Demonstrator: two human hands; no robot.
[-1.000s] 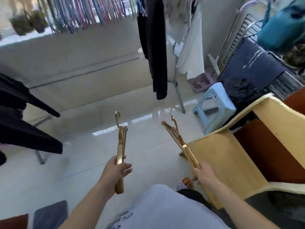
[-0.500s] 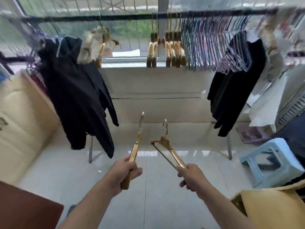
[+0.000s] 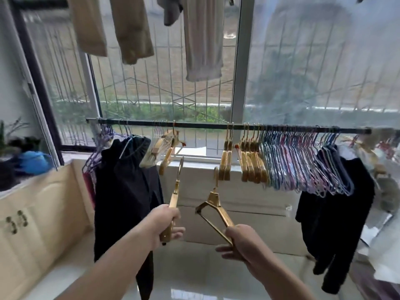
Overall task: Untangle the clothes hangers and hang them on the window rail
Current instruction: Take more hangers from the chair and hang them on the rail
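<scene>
Two gold hangers up, one per hand, apart and free of each other! The left hand (image 3: 161, 225) has its fingers wrapped round the shoulder end of the left hanger (image 3: 175, 197), hook pointing up beyond the fingertips. The right hand (image 3: 242, 245) grips one arm of the right hanger (image 3: 213, 205), hook tilted above its fingers. Above both hooks runs the window rail (image 3: 201, 126), with a bare stretch between the hung clusters. Best play, I'd say: lift one hook at a time over that gap, turning its open side toward the rail, then let go.
</scene>
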